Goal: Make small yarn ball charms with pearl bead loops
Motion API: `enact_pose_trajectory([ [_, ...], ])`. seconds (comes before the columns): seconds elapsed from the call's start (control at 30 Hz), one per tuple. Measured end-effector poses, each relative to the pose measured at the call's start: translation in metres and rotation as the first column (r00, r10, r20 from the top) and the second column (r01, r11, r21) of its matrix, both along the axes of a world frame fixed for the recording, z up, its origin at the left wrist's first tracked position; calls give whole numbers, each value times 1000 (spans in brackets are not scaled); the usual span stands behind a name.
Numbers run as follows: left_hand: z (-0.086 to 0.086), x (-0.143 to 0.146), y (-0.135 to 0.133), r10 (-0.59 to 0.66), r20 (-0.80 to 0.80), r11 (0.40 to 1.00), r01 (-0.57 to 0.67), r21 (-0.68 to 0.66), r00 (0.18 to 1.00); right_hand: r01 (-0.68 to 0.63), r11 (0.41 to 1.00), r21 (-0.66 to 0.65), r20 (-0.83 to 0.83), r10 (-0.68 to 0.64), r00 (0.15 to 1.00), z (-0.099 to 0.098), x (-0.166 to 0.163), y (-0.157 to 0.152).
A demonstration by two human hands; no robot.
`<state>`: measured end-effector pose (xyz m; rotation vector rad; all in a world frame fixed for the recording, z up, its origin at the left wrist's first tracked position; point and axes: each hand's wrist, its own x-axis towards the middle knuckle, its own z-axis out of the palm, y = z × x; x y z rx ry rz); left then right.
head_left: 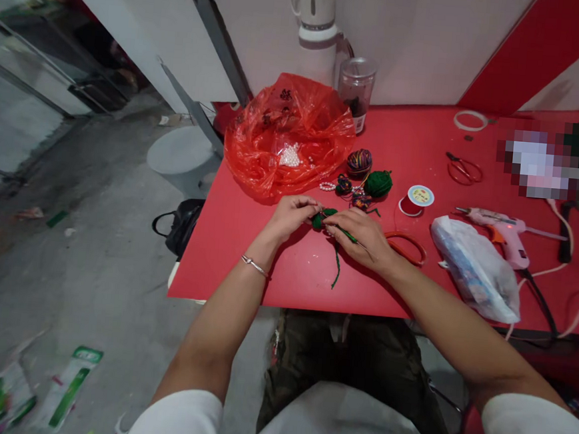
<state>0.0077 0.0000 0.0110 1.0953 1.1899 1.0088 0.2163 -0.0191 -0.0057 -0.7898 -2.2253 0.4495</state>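
My left hand (pixel 291 218) pinches a small green crocheted piece (pixel 317 220) above the red table. In my right hand (pixel 359 237) is a thin crochet hook (pixel 347 235) with a green grip, its tip end close to the piece; the fingers partly hide where they meet. A green yarn tail (pixel 336 269) hangs down onto the tabletop below the hands. Just beyond them lie a green yarn ball (pixel 378 183), a multicoloured yarn ball (pixel 358 163) and small dark multicoloured yarn pieces (pixel 359 200).
A red plastic bag (pixel 255 147) with white beads (pixel 290 155) sits back left on the table (pixel 225 265). Rightward are a thread spool (pixel 419 197), red-handled snips (pixel 466 171), a pink glue gun (pixel 504 227) with cables and a white plastic packet (pixel 476 268). A clear cup (pixel 357 92) stands behind.
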Motion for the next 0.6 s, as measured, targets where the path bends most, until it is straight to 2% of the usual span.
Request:
enact_pose_trajectory([
  [0.4, 3, 0, 1, 64, 38, 997, -62, -41, 997, -18, 998, 63, -13, 19, 1000, 0, 0, 0],
  [0.6, 4, 1, 1, 36, 41, 999, -35, -29, 998, -50, 999, 19, -24, 51, 998, -2, 0, 0],
])
